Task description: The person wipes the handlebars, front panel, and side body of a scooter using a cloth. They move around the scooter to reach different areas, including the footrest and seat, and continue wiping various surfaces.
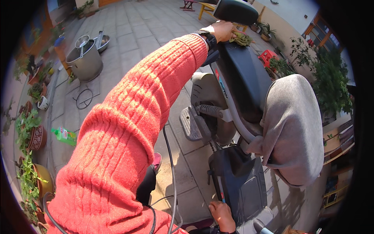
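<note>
My left arm, in a coral knitted sleeve, stretches to the rear of an electric scooter. There my left hand [223,30] grips a crumpled green cloth [242,38]. The cloth rests on the rear top of the scooter's black body [242,73], just below a black padded backrest [236,12]. A grey fabric cover [295,125] wraps the seat. Low in the picture, my right hand [222,217] is beside the dark footboard section [239,181]. Its fingers are bent, and whether they grip anything is unclear.
A large metal pot [84,64] stands on the paving, with a ladle [82,42] across it and a metal bowl [102,44] behind. A green bottle [65,136] lies near potted plants [37,137]. Dark cables [169,152] hang before me. A red plastic stool [266,57] is beyond the scooter.
</note>
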### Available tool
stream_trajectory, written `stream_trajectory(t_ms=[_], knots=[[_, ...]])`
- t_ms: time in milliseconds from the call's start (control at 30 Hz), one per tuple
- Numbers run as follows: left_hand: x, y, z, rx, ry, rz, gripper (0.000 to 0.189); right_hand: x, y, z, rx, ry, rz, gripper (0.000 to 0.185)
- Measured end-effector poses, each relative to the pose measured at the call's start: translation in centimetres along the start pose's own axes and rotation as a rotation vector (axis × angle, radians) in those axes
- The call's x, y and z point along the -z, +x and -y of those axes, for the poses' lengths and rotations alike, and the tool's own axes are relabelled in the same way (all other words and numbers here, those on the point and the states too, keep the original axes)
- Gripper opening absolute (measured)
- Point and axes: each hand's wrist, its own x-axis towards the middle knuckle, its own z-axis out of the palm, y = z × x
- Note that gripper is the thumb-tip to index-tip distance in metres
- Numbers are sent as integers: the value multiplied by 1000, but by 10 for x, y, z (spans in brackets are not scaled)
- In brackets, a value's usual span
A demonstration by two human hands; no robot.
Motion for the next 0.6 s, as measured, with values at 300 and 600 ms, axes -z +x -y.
stream_trajectory(t_ms=[300,600], knots=[[-22,-57,18,281,-381,-456,40,20,-22,15,26,-3,-31,17],[-93,-157,-112,195,-622,-847,43,20,-33,21,16,-4,-48,18]])
